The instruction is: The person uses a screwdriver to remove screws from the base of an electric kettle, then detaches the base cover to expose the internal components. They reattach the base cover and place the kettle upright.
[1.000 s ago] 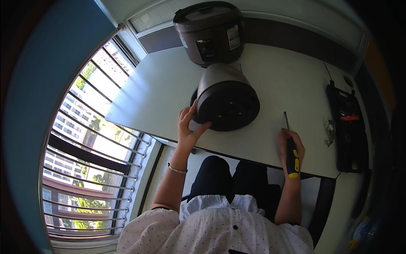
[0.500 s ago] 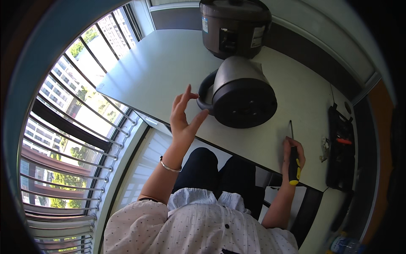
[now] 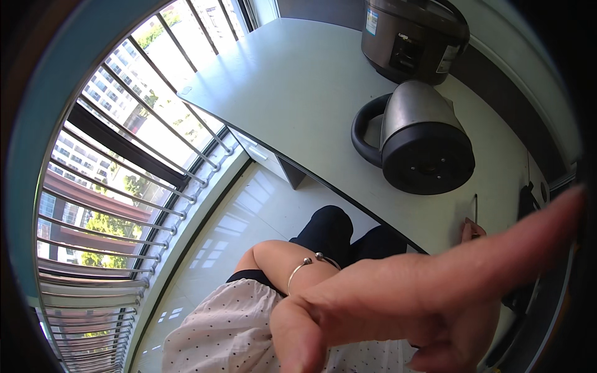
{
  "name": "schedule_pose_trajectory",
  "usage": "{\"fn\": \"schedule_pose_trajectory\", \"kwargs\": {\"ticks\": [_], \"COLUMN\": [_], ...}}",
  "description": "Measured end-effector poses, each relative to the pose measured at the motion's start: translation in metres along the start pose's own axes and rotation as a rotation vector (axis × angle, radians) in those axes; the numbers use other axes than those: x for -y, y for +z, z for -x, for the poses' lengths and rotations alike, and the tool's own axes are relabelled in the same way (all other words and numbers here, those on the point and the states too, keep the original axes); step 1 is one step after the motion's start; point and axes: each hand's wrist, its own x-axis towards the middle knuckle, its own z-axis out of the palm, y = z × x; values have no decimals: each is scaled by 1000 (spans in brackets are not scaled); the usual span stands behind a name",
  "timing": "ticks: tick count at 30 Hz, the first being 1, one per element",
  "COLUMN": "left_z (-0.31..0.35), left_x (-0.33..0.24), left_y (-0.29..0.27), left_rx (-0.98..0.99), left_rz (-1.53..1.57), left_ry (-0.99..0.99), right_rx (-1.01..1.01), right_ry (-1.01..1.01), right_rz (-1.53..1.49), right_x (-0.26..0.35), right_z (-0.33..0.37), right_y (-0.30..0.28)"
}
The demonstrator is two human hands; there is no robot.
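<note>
Looming close with left hand (image 3: 385,298), thumb and forefinger spread; beyond, gripping a screwdriver (image 3: 476,209) in mostly hidden right hand (image 3: 470,232). Across the tabletop (image 3: 292,93), showing off a tipped-over kettle (image 3: 428,140): black round base, brushed-silver body, black loop handle, near a brown cooker (image 3: 407,40).

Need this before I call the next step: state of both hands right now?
Left hand: open, nothing visible in it.
Right hand: partly hidden, closed on a screwdriver.
</note>
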Motion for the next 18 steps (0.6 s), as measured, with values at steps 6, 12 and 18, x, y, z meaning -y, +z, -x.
{"fn": "schedule_pose_trajectory", "kwargs": {"ticks": [6, 12, 18], "left_z": [-2, 2, 4], "left_x": [1, 0, 2], "left_y": [1, 0, 7], "left_rx": [18, 18, 32], "left_rz": [88, 124, 128], "left_ry": [-7, -4, -11], "right_rx": [-47, -21, -47], "right_ry": [22, -27, -49], "right_rz": [78, 93, 70], "right_x": [11, 0, -2], "right_z": [4, 1, 3], "right_y": [-6, -7, -7]}}
